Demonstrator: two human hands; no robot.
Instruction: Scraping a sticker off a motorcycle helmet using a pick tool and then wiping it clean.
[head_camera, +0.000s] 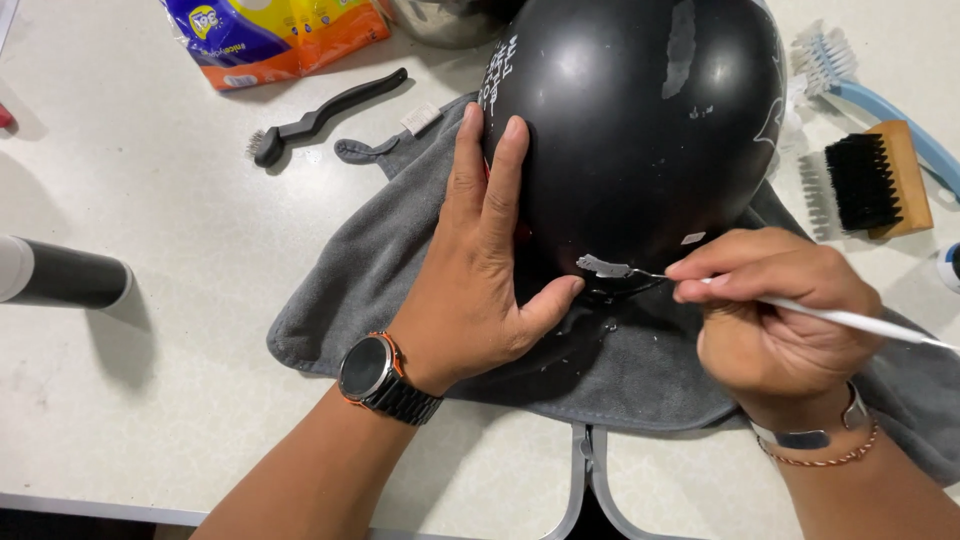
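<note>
A glossy black helmet (640, 120) rests on a grey cloth (380, 270) on a pale table. My left hand (480, 270), with a dark watch on its wrist, lies flat against the helmet's left side, thumb under its lower edge. My right hand (775, 320), wearing bracelets, pinches a thin white-handled tool (850, 320). The tool's metal tip lifts a small grey sticker strip (603, 265) at the helmet's lower rim. Small white flecks lie on the cloth below the rim.
A black narrow brush (325, 115) lies at upper left, beside a colourful plastic packet (275, 35). A wooden brush with black bristles (880, 180) and a blue-handled brush (880, 100) sit at right. A black and white cylinder (60, 272) lies at far left. A grey strap (585, 480) hangs at the table's front edge.
</note>
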